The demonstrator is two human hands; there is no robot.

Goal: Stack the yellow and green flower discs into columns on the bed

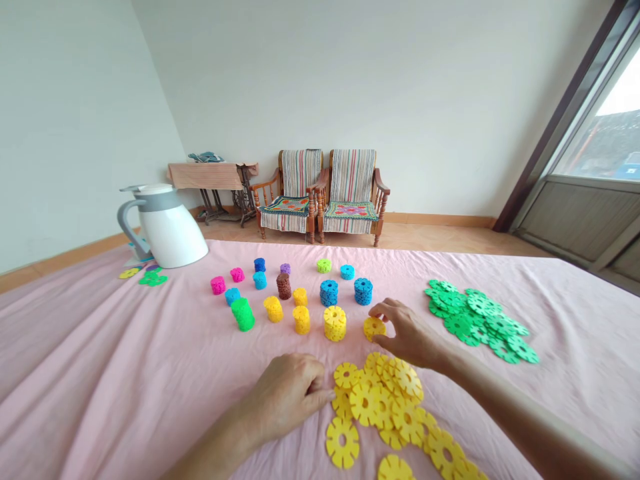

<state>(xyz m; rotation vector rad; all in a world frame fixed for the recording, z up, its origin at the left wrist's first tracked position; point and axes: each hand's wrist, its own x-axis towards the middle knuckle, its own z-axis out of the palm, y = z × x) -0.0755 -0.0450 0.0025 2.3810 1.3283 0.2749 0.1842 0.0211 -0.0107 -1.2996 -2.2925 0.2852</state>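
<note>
Loose yellow discs (397,413) lie nearest us on the pink cloth (160,380), between us and a short yellow stack (375,328) pinched in our half-open right hand (397,333). Our left hand (290,387) curls beside them, contents hidden. Beyond: green discs (470,320) at right, coloured stacks (284,287), a jug (173,233) at left, two chairs (353,177).

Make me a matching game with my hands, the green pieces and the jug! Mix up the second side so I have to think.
Column one:
1. Right hand
2. Left hand
3. Green discs
4. Jug

Column two:
A. White and grey, with a handle
B. Loose and overlapping on the pink cloth
C. Thumb and fingers around a short yellow stack
D. Just left of the loose yellow discs

Right pairs: 1-C, 2-D, 3-B, 4-A
</note>
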